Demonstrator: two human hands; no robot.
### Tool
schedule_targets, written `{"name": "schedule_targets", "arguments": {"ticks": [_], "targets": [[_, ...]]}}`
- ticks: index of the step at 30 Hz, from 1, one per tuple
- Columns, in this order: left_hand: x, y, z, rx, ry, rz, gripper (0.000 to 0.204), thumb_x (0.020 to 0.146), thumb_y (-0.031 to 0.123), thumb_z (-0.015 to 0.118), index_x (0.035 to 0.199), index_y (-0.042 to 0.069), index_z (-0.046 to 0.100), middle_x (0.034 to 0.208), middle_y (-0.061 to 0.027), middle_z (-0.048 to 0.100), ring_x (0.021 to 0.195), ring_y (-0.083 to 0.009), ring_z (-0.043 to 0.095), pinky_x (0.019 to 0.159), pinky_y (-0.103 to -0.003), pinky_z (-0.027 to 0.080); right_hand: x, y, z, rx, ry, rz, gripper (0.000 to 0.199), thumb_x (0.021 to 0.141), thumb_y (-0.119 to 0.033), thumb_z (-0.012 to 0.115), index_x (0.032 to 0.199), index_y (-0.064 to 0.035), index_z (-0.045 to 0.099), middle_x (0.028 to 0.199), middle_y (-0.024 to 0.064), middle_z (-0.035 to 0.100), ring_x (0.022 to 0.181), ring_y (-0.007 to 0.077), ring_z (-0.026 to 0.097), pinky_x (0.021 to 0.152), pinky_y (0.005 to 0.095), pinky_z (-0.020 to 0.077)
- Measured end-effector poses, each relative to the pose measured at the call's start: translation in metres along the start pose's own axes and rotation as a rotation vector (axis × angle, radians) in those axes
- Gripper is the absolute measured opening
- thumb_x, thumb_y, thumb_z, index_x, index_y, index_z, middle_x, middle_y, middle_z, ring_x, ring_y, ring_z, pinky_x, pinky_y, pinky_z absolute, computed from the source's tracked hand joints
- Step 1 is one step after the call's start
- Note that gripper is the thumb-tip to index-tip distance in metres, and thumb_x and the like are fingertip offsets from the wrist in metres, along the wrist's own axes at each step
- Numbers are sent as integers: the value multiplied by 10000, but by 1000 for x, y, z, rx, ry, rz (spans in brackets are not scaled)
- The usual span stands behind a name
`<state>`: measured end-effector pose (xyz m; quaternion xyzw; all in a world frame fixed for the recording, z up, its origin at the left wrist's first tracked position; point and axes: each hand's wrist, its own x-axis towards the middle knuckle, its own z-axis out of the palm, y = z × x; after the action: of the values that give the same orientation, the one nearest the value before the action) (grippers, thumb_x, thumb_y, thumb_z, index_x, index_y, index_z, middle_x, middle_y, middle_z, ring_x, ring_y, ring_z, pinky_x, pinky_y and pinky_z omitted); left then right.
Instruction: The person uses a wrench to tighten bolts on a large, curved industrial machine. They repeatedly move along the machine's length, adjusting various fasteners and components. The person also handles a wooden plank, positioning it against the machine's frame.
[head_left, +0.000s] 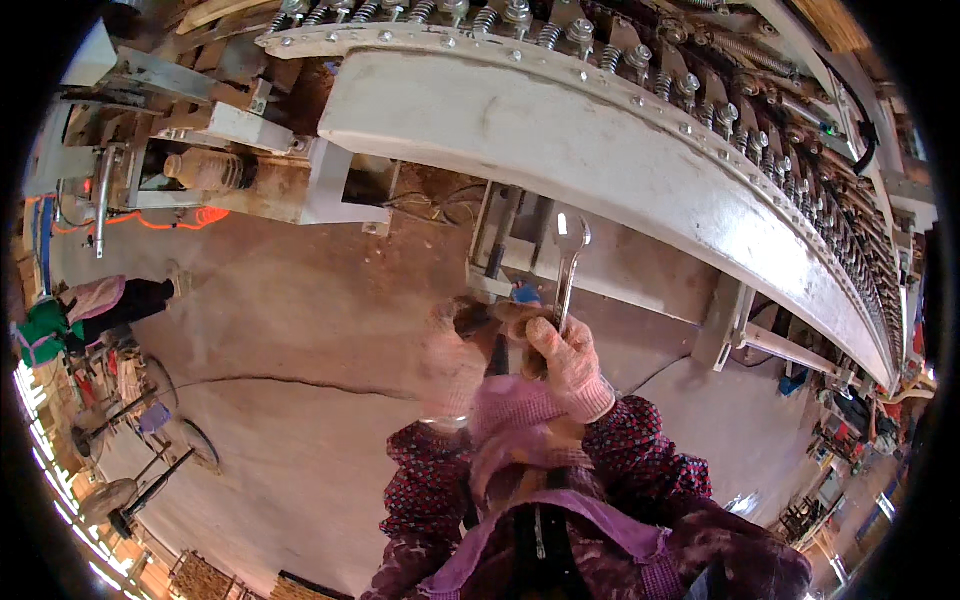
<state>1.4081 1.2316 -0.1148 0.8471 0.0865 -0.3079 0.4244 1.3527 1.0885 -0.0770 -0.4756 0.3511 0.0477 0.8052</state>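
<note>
My right hand (pixel 567 365), in a pale pinkish work glove, is closed around a shiny metal wrench (pixel 570 262). The wrench stands upright, its open jaw above the fist. Close beside it, my left hand (pixel 452 352), gloved too, is smeared by motion. Its fingers cannot be made out, and a dark shape shows at its upper edge. Both hands are in front of my chest, below a long white metal beam (pixel 520 125). Along the beam's upper edge runs a row of springs and bolts (pixel 637 62).
A dusty plastic bottle (pixel 208 170) lies on the machine frame at the left, near an orange cable (pixel 205 217). Another person (pixel 85 310) in green and dark clothes is at far left, near a wheeled cart (pixel 190 440). A dark cable (pixel 300 380) crosses the floor.
</note>
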Motion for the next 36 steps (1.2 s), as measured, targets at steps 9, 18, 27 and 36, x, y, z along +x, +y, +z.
{"name": "schedule_targets", "arguments": {"ticks": [9, 18, 27, 36], "targets": [[8, 5, 6, -897, -328, -173, 396, 991, 363, 505, 1028, -5, 646, 921, -90, 676, 785, -187, 660, 730, -377, 538, 18, 19, -13, -48, 83, 76, 291, 934, -314, 608, 925, -25, 646, 644, 10, 582, 505, 95, 515, 468, 240, 412], [4, -27, 31, 164, 283, 492, 296, 828, 144, 602, 1113, 68, 578, 833, -141, 638, 710, -312, 646, 580, -422, 497, 22, 22, 25, 102, 71, -10, 250, 924, -295, 609, 953, -48, 635, 666, 0, 587, 488, 78, 469, 428, 215, 340], [15, -47, 23, -128, -14, 302, 364, 948, 313, 565, 1175, 39, 638, 1185, -145, 637, 1057, -301, 609, 936, -367, 478, 33, 54, -12, -163, 50, -43, 300, 930, -340, 618, 903, -41, 612, 688, 34, 560, 605, 138, 521, 511, 332, 423], [4, 29, -7, -221, -100, 177, 442, 938, 340, 564, 1280, 61, 552, 1170, -181, 629, 1039, -305, 630, 847, -387, 523, 41, 49, -12, -202, 59, -292, 273, 921, -352, 625, 914, -79, 619, 660, -13, 589, 536, 104, 527, 484, 254, 399]]}}
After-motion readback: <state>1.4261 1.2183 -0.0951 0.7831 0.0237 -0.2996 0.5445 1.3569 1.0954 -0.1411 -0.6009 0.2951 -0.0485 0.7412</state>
